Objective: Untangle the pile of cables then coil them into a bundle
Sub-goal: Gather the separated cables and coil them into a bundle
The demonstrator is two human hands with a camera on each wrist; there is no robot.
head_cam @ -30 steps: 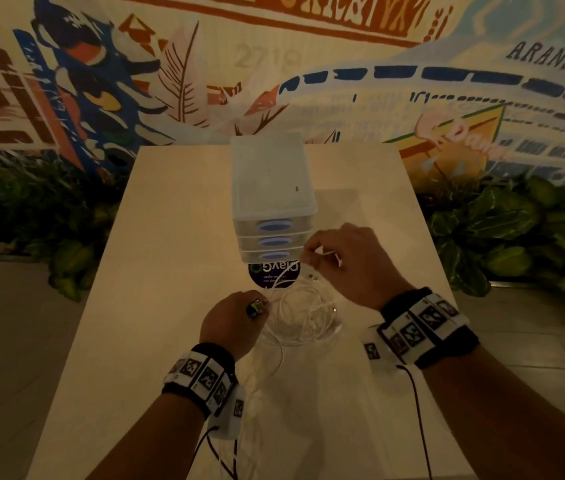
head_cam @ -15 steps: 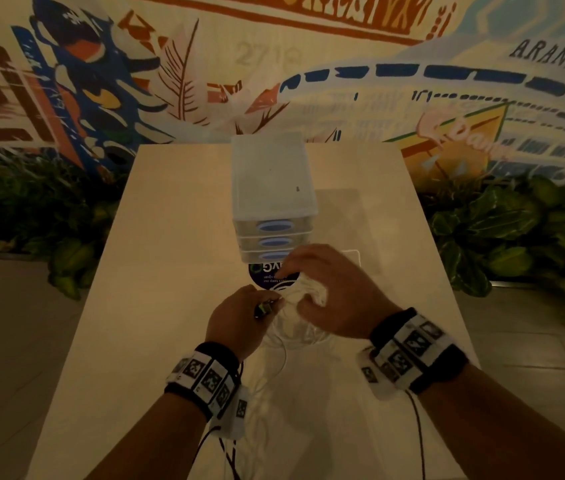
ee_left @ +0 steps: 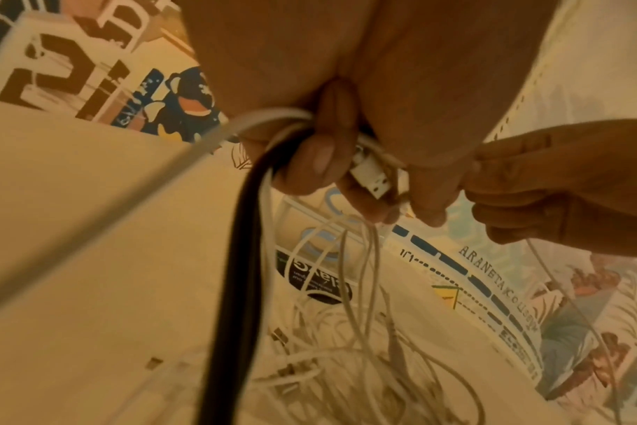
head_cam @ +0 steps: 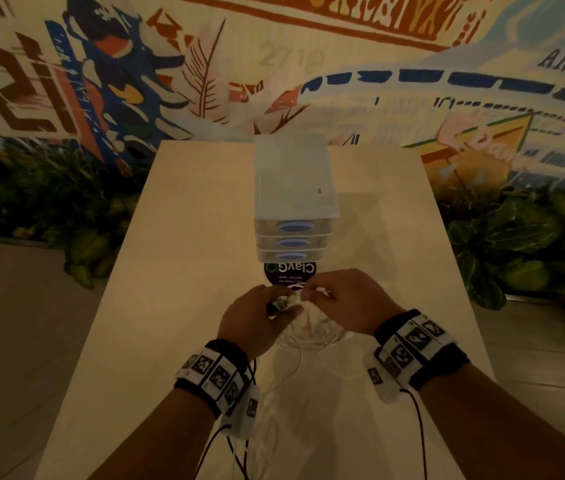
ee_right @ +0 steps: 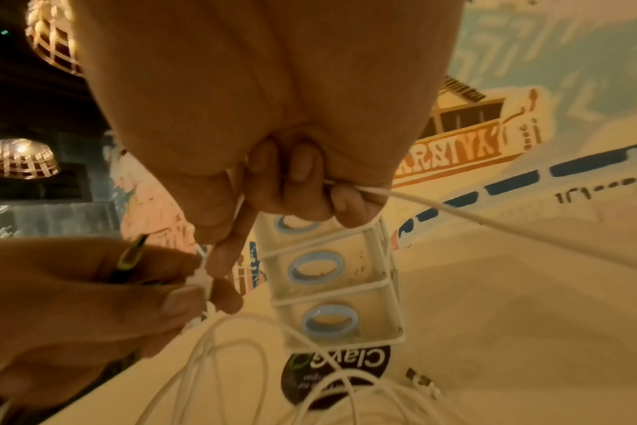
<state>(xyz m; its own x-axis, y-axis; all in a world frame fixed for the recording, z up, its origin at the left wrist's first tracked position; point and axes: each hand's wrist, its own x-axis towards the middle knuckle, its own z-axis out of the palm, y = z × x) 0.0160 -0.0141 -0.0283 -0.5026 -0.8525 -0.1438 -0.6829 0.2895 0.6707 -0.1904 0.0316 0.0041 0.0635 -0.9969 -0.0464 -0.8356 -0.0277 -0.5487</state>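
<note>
Smooth white plastic-sheathed cables (ee_left: pixel 360 287), one glossy black cable (ee_left: pixel 233 273), white USB plug (ee_left: pixel 370 175) with dull metal tip, translucent frosted plastic drawer unit (head_cam: pixel 293 181) with matt blue handles, matt pale table (head_cam: pixel 184 271), glossy dark round sticker (ee_right: pixel 360 362)

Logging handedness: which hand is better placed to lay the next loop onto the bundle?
Probably right. The left hand grips the gathered cables; the right hand pinches one free white strand.

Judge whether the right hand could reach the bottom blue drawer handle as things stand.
Probably yes: the bottom blue oval drawer handle faces the right hand with nothing between, but that hand pinches a thin white cable.
</note>
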